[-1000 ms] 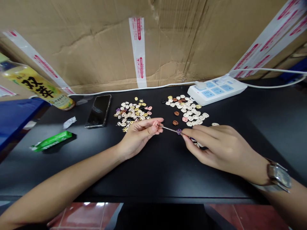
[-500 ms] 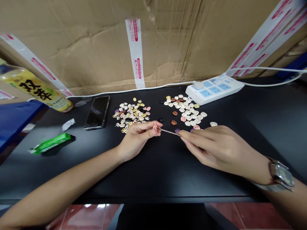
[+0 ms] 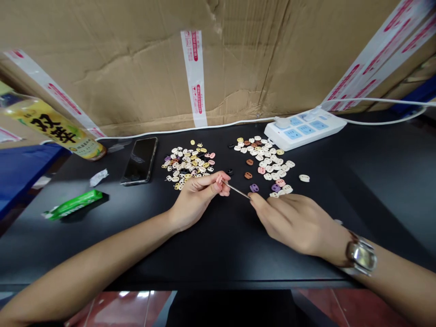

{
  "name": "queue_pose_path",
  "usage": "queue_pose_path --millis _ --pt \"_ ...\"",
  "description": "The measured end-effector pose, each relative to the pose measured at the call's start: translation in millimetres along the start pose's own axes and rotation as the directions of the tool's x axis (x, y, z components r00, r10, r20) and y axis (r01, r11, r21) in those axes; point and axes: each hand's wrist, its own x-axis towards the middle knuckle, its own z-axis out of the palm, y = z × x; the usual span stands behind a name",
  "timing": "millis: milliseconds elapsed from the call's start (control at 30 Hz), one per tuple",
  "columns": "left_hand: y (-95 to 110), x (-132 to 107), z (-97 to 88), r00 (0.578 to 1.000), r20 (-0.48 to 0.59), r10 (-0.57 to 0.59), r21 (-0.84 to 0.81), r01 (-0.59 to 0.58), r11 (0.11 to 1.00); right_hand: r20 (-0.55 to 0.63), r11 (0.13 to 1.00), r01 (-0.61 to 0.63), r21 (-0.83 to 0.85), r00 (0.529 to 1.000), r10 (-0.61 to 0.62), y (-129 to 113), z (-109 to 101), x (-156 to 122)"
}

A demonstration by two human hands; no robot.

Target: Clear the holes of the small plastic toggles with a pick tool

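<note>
My left hand (image 3: 195,196) pinches a small pink piece (image 3: 220,180) at one end of a thin metal pin (image 3: 237,190). My right hand (image 3: 293,218) holds the pin's other end between thumb and fingers, just above the black table (image 3: 218,245). A purple piece (image 3: 254,187) lies on the table just beyond the pin. Two piles of small flat two-hole pieces lie behind the hands: a left pile (image 3: 189,164) and a right pile (image 3: 267,161), mostly cream with some yellow, pink, brown and purple.
A white power strip (image 3: 304,127) with cables sits at the back right. A dark phone (image 3: 140,160), a crumpled wrapper (image 3: 98,176), a green packet (image 3: 73,203) and a lying yellow bottle (image 3: 56,127) are at the left. Taped cardboard (image 3: 204,59) walls the back.
My right hand has drawn back toward me and slightly left along the pin. The purple piece that was on the pin by my fingers now lies on the table.
</note>
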Motion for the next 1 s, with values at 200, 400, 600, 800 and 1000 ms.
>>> queue_pose_path --millis 200,400,600,800,1000 --pt "-1 1 -0.3 1.000 0.005 -0.004 -0.003 0.004 1.000 -0.031 0.999 -0.052 0.011 0.998 0.052 -3 4 2" --pt "-3 2 -1.3 1.000 0.004 0.007 -0.001 -0.007 1.000 0.032 0.981 0.081 -0.176 0.997 -0.076 -7 1 4" --pt "-1 5 -5.8 0.998 -0.051 -0.026 -0.114 0.020 0.993 -0.027 0.997 -0.065 0.037 0.997 0.066 13 -1 2" --pt "0 7 -7.7 0.997 -0.018 -0.076 -0.218 0.070 0.973 -0.081 0.985 -0.137 0.109 0.986 0.146 15 -10 2" --pt "1 2 -6.3 0.984 0.121 -0.128 -0.199 0.150 0.968 -0.043 0.961 -0.195 0.198 0.977 0.207 14 -10 2"
